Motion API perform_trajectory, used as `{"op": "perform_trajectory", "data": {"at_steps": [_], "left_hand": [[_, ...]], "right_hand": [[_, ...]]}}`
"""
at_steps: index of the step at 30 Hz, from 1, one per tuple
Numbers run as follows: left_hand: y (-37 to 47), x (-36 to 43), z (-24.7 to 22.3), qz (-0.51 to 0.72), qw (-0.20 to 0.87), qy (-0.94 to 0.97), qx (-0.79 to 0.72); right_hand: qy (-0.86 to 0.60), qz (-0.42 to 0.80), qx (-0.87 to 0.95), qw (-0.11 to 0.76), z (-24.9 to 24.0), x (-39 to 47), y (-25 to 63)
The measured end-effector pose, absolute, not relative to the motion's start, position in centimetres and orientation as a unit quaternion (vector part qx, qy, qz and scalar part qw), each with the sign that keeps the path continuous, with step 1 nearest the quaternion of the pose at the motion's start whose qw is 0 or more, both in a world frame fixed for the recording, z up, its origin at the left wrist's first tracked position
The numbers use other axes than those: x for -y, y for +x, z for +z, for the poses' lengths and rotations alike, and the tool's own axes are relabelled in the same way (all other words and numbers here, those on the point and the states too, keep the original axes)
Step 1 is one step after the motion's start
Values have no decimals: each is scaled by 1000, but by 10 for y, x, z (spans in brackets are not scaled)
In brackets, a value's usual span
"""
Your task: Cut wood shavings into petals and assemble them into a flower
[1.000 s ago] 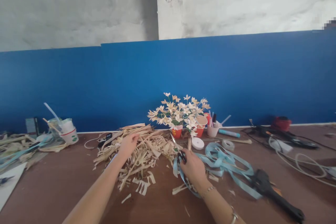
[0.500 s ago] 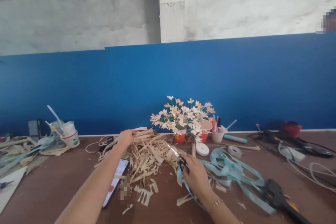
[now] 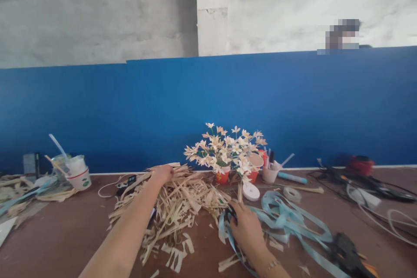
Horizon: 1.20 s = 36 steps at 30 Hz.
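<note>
My left hand [image 3: 163,174] reaches over the back of a loose pile of pale dried husk strips [image 3: 182,200]. Its fingers are curled closed on strips there. My right hand [image 3: 246,225] rests low over the table at the pile's right side, closed around the black handles of scissors [image 3: 230,211]; their blades point up and left into the strips and are hard to make out. Beside this hand lies a tangle of light blue ribbon [image 3: 283,215]. A phone [image 3: 152,213] is mostly hidden behind my left forearm and the strips.
Behind the pile, pale handmade flowers [image 3: 224,147] stand in red paper cups [image 3: 223,176]. A white disc-shaped roll [image 3: 250,191], a tape roll [image 3: 292,194] and a black tool [image 3: 348,252] lie to the right, with cables [image 3: 365,202] beyond. A white cup [image 3: 80,179] stands left; a blue partition [image 3: 163,108] closes the back.
My left hand has shifted slightly right, and the strips now spread further left, covering most of the phone. My right hand has moved a little. Above the partition, a person has moved left.
</note>
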<state>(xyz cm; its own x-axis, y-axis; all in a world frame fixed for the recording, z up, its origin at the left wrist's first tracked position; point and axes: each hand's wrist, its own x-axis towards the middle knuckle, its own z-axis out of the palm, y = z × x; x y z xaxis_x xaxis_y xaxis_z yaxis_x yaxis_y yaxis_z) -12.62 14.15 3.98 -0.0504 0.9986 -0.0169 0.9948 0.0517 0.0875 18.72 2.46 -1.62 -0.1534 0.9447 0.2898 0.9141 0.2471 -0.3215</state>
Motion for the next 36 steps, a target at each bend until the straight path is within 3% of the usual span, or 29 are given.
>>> {"op": "perform_trajectory", "data": {"at_steps": [23, 36], "left_hand": [[-119, -146, 57, 41, -44, 711, -701], [-115, -137, 49, 37, 39, 733, -678]], "right_hand": [[-634, 55, 752, 172, -17, -25, 188], [-634, 50, 752, 171, -18, -25, 188]]}}
